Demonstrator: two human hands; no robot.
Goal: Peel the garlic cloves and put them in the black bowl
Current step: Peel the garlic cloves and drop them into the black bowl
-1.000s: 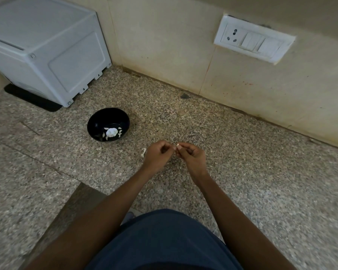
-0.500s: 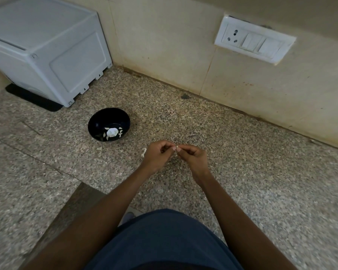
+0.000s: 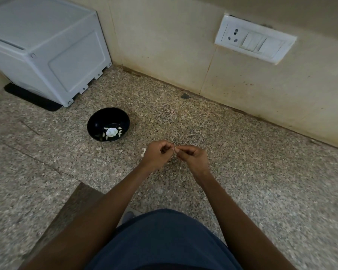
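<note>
Speckled granite counter [image 3: 242,172] runs up to a beige tiled wall [image 3: 164,45] carrying a white switchboard [image 3: 255,38]; a grey-white plastic bin [image 3: 45,49] sits at the far left. Just in front of it stands the black bowl [image 3: 108,124], with white garlic pieces inside. Nearer, the left hand [image 3: 157,154] and right hand [image 3: 193,157] meet fingertip to fingertip — both curled, pinching one small garlic clove [image 3: 175,148] between them.

Single view, head-worn wide-angle camera. Looks forward and steeply down onto a speckled stone table [image 3: 242,172] from close above. Both forearms enter from the bottom edge, and the hands [image 3: 176,154] sit near frame centre. Tiled wall [image 3: 164,45] across the top. No second view.
</note>
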